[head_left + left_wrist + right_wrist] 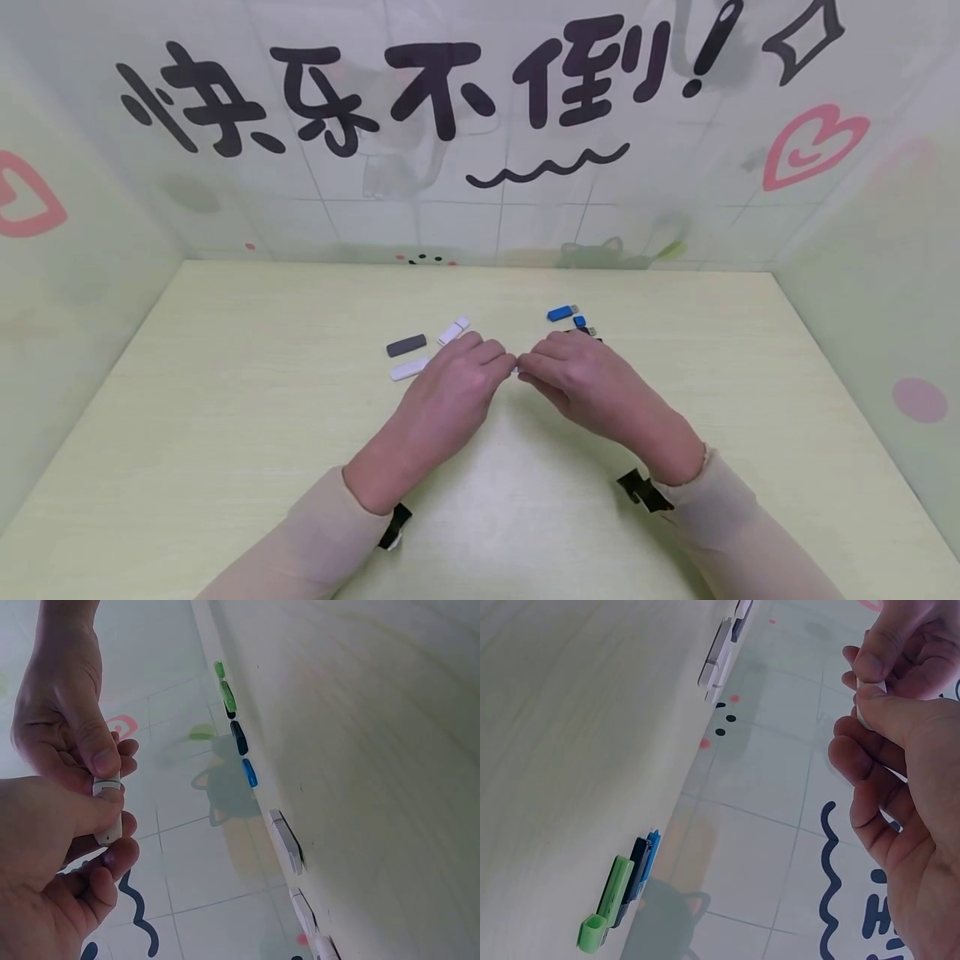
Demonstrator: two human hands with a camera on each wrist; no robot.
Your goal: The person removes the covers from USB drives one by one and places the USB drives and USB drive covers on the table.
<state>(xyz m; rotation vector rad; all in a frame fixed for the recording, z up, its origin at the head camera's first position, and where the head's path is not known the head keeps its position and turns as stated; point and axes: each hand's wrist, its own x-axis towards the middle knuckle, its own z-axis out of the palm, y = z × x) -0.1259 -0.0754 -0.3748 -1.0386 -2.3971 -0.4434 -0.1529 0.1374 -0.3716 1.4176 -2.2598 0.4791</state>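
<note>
Both hands meet above the table and pinch one white USB flash drive (109, 825) between them. The left hand (455, 387) grips its rounded end, thumb along its side. On the other end sit the thumb and fingertips of the right hand (592, 387). A seam crosses the white body beside the right thumb in the left wrist view. From the head, the fingers hide nearly all of the drive. Just beyond the left hand lie a grey flash drive (406, 345) and two white ones, one flat (408, 369) and one slanted (452, 332).
Past the right hand are a blue flash drive (559, 313) with its metal plug bare, a small blue cap (579, 321) and a dark drive (637, 868). A green drive (615, 891) and green cap (592, 934) appear from the right wrist. Printed walls enclose the table (225, 400).
</note>
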